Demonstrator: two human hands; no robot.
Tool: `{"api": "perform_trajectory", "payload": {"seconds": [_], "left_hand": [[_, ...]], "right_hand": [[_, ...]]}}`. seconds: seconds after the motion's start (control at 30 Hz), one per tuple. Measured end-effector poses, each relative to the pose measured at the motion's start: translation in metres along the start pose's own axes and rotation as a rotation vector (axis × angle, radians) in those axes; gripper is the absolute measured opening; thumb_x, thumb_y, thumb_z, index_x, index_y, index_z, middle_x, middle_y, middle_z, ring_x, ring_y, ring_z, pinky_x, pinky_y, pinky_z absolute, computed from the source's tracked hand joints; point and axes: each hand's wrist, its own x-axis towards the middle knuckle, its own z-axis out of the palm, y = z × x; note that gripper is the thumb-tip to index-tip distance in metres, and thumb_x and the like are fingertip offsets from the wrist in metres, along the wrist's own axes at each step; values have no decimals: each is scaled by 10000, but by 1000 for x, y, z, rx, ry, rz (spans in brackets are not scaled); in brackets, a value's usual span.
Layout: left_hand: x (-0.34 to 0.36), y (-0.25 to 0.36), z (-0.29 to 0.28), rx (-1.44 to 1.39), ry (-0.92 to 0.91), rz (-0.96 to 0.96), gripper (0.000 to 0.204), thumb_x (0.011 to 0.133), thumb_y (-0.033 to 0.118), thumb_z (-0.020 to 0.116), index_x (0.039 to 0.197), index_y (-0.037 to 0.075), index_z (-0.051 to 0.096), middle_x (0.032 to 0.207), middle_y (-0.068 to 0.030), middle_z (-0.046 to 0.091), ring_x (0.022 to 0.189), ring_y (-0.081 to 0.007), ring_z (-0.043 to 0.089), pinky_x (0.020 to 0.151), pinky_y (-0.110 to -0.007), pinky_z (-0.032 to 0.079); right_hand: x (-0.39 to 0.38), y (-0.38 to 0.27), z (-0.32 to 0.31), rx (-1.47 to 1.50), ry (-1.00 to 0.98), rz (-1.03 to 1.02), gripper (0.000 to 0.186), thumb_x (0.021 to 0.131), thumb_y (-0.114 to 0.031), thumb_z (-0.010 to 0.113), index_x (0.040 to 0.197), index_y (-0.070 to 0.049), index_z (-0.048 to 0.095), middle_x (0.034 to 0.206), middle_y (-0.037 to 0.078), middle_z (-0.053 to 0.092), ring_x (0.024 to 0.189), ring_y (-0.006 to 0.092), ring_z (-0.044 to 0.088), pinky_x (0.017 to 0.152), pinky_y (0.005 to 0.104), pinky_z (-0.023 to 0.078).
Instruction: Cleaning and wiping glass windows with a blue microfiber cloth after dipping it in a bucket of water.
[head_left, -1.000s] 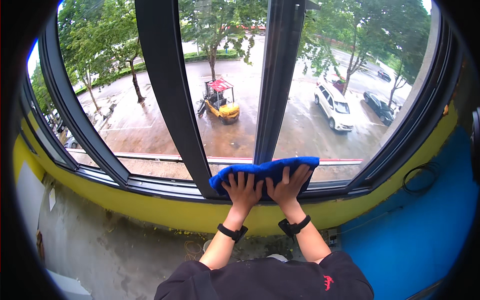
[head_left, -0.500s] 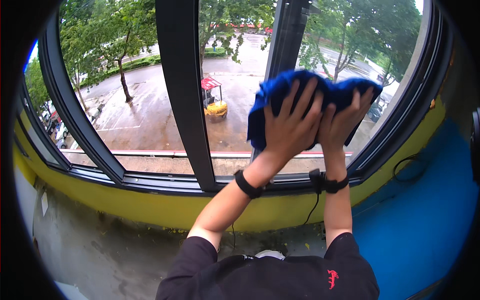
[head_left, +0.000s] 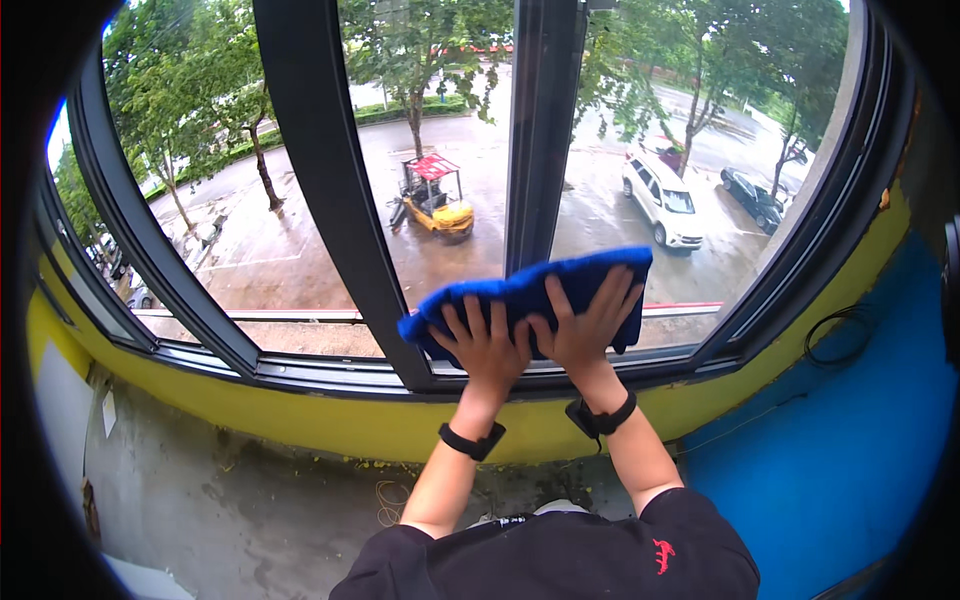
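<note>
A folded blue cloth [head_left: 535, 290] spans the lower part of the window, across a dark upright bar. Flat against its left half lies my left hand [head_left: 487, 345], fingers spread. My right hand [head_left: 588, 325] presses on the right half in the same way, fingers stretched up and apart. The thumbs are close together near the cloth's middle. Behind the cloth, the glass and part of the lower frame are hidden. A black band [head_left: 472, 440] circles my left wrist, and another black band [head_left: 612, 415] is on the right one.
Dark frame bars [head_left: 330, 180] divide the window. Below it runs a yellow wall strip [head_left: 300, 420], with a grey floor [head_left: 220, 500] at left and a blue surface [head_left: 830, 430] at right. A black cable [head_left: 835, 335] lies coiled there. Outside stand a yellow forklift [head_left: 437, 212] and a white car [head_left: 663, 200].
Both hands and the cloth have moved down and to the left across the window. The cloth now sits near the lower frame, and the right pane's cars have come into sight.
</note>
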Motion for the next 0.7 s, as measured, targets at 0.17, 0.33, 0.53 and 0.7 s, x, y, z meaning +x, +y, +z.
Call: {"api": "perform_trajectory", "payload": {"seconds": [0.17, 0.33, 0.53, 0.7], "left_hand": [[-74, 60, 26, -26, -186, -10, 594, 910, 364, 631, 1407, 98, 443, 1546, -270, 331, 1417, -591, 225, 1050, -821, 111], [-67, 124, 40, -126, -218, 223, 511, 880, 405, 696, 1343, 223, 582, 1465, -117, 511, 1332, -433, 425, 949, -684, 321], [94, 200, 33, -198, -101, 330, 532, 846, 225, 632, 1375, 270, 602, 1525, 34, 525, 1372, -196, 512, 944, -543, 399], [273, 234, 12, -259, 276, 451, 225, 902, 139, 600, 1104, 46, 636, 1216, -137, 628, 1246, -349, 544, 1132, -653, 282]], "right_hand": [[-87, 66, 9, 6, 40, -4, 515, 936, -616, 536, 1382, -362, 580, 1524, 417, 278, 1432, 582, 248, 1117, 764, 161], [-115, 155, -21, 32, 77, 39, 554, 954, -519, 544, 1387, -174, 557, 1552, 389, 238, 1446, 568, 231, 1126, 748, 160], [48, 212, -79, 37, 264, 2, 623, 966, -407, 597, 1506, -134, 447, 1567, 385, 220, 1423, 576, 257, 1141, 692, 193], [223, 215, -118, -106, 400, -105, 541, 1009, -315, 542, 1502, -107, 458, 1526, 337, 354, 1441, 487, 303, 1198, 554, 228]]}}
